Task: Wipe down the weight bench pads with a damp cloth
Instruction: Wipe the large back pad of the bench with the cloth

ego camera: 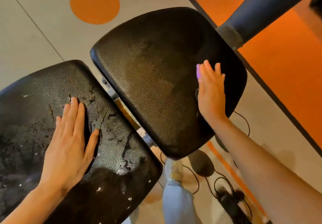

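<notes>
Left hand [69, 141]: flat, palm down, fingers straight and close together, thumb spread to the side; fingertips point up-frame. Left forearm: bare, enters from the lower left corner, rising toward the wrist.

Right hand [210, 91]: flat, palm down, fingers straight and slightly fanned, somewhat blurred. Right forearm: bare, enters from the lower right edge, extended up and leftward to the wrist.

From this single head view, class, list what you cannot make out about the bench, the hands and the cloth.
- Damp cloth: none in view; under a palm or out of frame, cannot tell.
- Left pad: near end cut by the frame's left and bottom edges.
- Pad surface beneath the left hand and right hand: covered by the palms.
- Bench frame: mostly hidden by the right pad.
- Cables on the floor: blurred, ends unclear.
</notes>
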Motion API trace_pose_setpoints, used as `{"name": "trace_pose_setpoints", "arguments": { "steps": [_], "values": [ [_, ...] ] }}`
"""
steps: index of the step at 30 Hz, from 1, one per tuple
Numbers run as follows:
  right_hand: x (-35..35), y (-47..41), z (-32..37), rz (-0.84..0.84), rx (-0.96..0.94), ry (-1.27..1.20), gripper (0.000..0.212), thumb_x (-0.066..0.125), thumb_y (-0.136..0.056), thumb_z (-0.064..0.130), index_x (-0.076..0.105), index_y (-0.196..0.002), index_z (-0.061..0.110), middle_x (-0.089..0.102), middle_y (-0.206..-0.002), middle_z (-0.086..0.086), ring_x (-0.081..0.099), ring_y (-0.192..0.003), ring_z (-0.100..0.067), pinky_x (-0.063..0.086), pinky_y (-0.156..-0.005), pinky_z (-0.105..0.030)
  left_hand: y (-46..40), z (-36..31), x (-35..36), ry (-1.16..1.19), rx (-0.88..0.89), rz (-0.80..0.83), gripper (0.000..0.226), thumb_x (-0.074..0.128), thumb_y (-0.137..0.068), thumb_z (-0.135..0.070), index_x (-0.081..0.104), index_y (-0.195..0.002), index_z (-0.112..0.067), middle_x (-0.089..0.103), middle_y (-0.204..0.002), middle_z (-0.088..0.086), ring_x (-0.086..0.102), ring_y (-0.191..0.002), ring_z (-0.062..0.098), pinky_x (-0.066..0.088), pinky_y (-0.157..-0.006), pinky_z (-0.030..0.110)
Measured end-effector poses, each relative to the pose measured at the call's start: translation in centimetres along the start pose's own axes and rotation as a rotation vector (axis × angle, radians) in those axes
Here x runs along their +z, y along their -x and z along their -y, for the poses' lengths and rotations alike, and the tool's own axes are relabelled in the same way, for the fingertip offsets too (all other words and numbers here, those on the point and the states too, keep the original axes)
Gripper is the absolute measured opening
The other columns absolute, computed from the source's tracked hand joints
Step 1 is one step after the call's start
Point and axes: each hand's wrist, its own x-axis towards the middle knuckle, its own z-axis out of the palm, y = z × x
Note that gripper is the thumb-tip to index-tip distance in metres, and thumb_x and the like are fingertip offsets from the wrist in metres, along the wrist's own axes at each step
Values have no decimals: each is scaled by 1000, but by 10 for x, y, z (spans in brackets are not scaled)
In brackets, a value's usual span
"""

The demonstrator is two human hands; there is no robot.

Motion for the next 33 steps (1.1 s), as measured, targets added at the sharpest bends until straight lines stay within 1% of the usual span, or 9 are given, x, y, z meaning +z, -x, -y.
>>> {"name": "trace_pose_setpoints", "arguments": {
  "steps": [2,6,8,11,14,16,21,27,33],
  "values": [
    [5,10,9,-27,104,-20,51,41,-97,7,33,-146,14,27,-156,-8,15,-147,-30,21,-118,-52,0,-2,1,3,-9,-5,73,22,-97,-50,5,-157,-11,-3,-166,4,-6,-153,18,1,-124,38],
    [-2,113,21,149,-400,95,59,43,-92,3,30,-149,12,25,-157,-7,18,-146,-27,24,-117,-45,0,-3,2,15,-18,-5,73,23,-97,-49,5,-157,-11,-5,-165,5,-8,-153,17,2,-124,39],
    [-8,104,-7,219,-577,85,62,48,-86,1,36,-146,12,31,-155,-7,22,-145,-27,27,-116,-45,0,-3,0,16,-15,-2,73,22,-97,-50,4,-157,-12,-6,-165,4,-9,-152,16,4,-124,41],
    [-10,39,-32,120,-297,-59,46,28,-100,12,32,-146,14,32,-153,-12,18,-145,-29,22,-117,-52,0,-3,0,-2,-16,-2,73,21,-98,-50,2,-157,-13,-7,-165,3,-9,-152,15,-2,-124,34],
    [-3,6,-24,7,150,-109,46,34,-100,5,32,-146,10,26,-156,-12,13,-147,-32,22,-117,-54,0,-4,0,-4,-17,-11,72,21,-99,-50,1,-157,-13,-8,-165,3,-8,-152,16,-10,-122,24],
    [2,42,-3,-4,77,-140,46,34,-100,6,32,-147,6,26,-156,-13,14,-147,-31,21,-118,-51,1,-4,0,-5,-21,-10,71,22,-99,-50,0,-157,-14,-9,-165,3,-9,-152,16,-9,-122,25],
    [-9,142,5,216,-477,-20,67,57,-87,-3,32,-147,13,24,-157,-1,14,-148,-21,11,-122,-31,1,-6,-3,23,-28,-13,71,24,-99,-49,-1,-157,-16,-9,-165,0,-10,-152,13,0,-124,34],
    [4,58,43,60,-104,-294,44,44,-95,-3,47,-138,6,41,-149,-10,24,-144,-28,35,-111,-52,1,1,-13,109,-34,-25,69,37,-101,-38,2,-157,-18,-7,-165,-4,-10,-151,6,-4,-124,27],
    [8,78,129,24,-191,-704,36,46,-98,6,54,-133,6,48,-140,2,33,-137,-9,42,-108,-33,-4,18,-19,50,-44,-53,71,39,-100,-40,5,-157,-15,-5,-165,0,-9,-152,11,-8,-122,26]
  ]
}}
